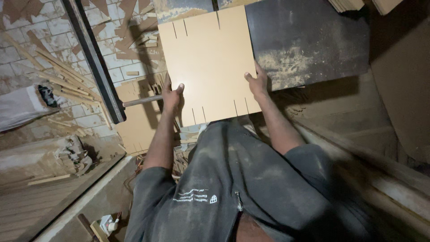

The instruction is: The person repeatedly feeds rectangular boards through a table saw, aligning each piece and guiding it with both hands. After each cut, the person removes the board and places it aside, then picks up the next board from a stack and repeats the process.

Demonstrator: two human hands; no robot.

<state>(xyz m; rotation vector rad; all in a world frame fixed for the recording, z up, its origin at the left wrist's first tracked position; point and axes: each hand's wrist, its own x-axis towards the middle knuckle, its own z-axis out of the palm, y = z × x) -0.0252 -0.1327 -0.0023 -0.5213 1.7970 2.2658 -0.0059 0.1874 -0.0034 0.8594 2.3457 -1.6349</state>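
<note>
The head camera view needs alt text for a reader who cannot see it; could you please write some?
Seen from above, a person's left hand and right hand grip opposite edges of a tan slotted board, held partly over a dark, dusty machine table. Wood offcuts litter the tiled floor to the left.

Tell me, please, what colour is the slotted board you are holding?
The board is plain light tan, seen best in the head view.

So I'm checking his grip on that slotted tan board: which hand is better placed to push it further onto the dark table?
Probably the right hand. It grips the slotted tan board at the edge beside the dark table. The left hand holds the far edge, out over the scrap-strewn floor.
</note>
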